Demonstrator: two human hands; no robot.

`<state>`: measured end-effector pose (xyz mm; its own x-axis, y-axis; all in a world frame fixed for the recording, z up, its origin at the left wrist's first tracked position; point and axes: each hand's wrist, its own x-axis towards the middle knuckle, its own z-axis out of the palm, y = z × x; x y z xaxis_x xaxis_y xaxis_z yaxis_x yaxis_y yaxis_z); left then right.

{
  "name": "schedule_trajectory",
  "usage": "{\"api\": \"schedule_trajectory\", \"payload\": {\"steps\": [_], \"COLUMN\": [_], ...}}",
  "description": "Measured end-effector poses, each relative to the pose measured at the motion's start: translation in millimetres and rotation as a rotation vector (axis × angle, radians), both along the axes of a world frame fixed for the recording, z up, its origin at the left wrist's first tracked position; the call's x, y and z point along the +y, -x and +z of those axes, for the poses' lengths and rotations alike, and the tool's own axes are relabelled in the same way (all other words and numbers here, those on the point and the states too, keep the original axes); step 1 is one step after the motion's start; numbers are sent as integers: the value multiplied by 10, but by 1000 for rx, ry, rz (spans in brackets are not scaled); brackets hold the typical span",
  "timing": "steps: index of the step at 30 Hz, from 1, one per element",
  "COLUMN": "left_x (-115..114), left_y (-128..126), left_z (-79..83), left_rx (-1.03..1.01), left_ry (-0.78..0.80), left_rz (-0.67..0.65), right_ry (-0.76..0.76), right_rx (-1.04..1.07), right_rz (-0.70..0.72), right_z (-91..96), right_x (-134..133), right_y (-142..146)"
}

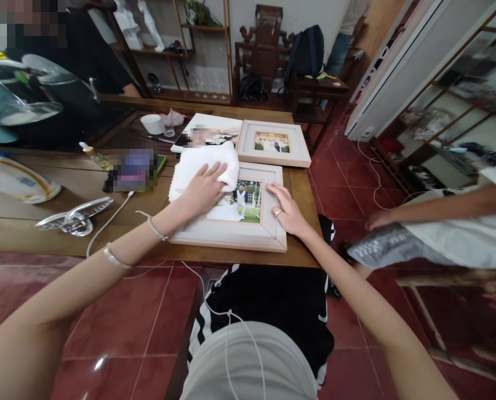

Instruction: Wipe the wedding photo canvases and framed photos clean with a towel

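Observation:
My left hand (204,190) lies with spread fingers on a folded white towel (206,161). The towel covers the upper left of a pale wooden picture frame (231,239) lying flat on the table. Part of the photo (248,200) inside shows a person in a white vest on a green lawn. At the frame's right border rests my right hand (288,211), fingers extended onto the frame, a ring on one of them. Behind lie a second framed photo (272,143) and a white-edged photo panel (210,125), the latter partly hidden by the towel.
Left on the wooden table (148,236) are a phone (133,169) with a white cable, a clear ornament (76,216), a dropper bottle (93,155) and a white cup (153,124). One person sits across; another's arm (431,210) shows at right.

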<state>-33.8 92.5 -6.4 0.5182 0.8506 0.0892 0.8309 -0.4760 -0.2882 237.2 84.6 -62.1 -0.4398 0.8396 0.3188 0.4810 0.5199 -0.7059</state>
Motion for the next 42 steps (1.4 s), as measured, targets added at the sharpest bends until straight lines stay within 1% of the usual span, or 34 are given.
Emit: {"api": "schedule_trajectory", "payload": {"steps": [1,3,6,9,11,12,14,15,17,20,23,26,28,29,31,33,37,40,42], "left_x": [-63,-274,-734,-1182,-1371,-1421,-1431,-1394,-1251,-907,-495,-142,-5,23,-14,-171,-720,-1105,-1249], "left_y": [-17,-62,-127,-139,-116,-101,-78,-72,-69,-50,17,87,93,80,27,-46,-166,-203,-219], "left_z": [23,87,220,332,359,353,304,263,164,24,-52,-64,-47,-30,21,96,265,334,331], "left_rx": [14,44,75,46,-9,-42,-107,-133,-175,-222,-241,-231,-211,-193,-130,-59,16,-58,-134], "left_ry": [15,65,171,242,269,274,270,261,232,170,104,44,41,54,103,169,299,337,347], "left_rz": [2,11,13,-40,-84,-101,-110,-103,-73,-26,10,23,9,-1,-28,-46,-107,-215,-266], "right_ry": [-2,-3,-1,0,2,3,6,6,7,11,10,6,8,10,15,17,11,8,2], "right_rx": [4,7,7,9,13,15,17,15,6,-15,-20,-9,-9,-10,-11,-3,28,43,55], "right_rz": [-10,-28,-32,-26,-29,-30,-29,-27,-20,-16,-12,1,4,2,-3,-6,-7,-16,-26], "right_z": [-3,-9,-12,-12,-12,-12,-11,-9,-4,4,6,6,9,12,14,10,-6,10,37], "right_x": [2,5,5,1,0,-1,-1,-1,-2,-5,-6,-7,-8,-8,-8,-5,3,8,11], "right_y": [-2,-3,-3,-3,-3,-3,-3,-3,-3,-5,-7,-8,-5,-4,-1,0,-1,-2,-3]}}
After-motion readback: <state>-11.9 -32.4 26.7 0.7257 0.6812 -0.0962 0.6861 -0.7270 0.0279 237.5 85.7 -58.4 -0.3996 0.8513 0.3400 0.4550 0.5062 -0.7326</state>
